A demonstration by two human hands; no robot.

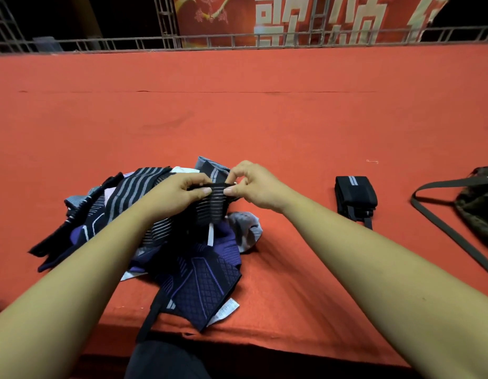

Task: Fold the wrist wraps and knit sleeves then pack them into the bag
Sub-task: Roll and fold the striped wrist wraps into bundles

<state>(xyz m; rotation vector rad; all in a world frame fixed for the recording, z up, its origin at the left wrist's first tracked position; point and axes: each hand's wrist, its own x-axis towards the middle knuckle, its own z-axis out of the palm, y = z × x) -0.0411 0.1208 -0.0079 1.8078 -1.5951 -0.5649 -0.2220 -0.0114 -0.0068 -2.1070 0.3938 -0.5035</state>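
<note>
Together, left hand (180,191) and right hand (254,187) pinch what seems a striped wrist wrap (213,205)

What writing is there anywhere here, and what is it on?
Red banner: large pale Chinese characters, cropped by the frame top; not surely readable.
White tag on the purple knit sleeve: print too small to read.
No other text shows.
</note>
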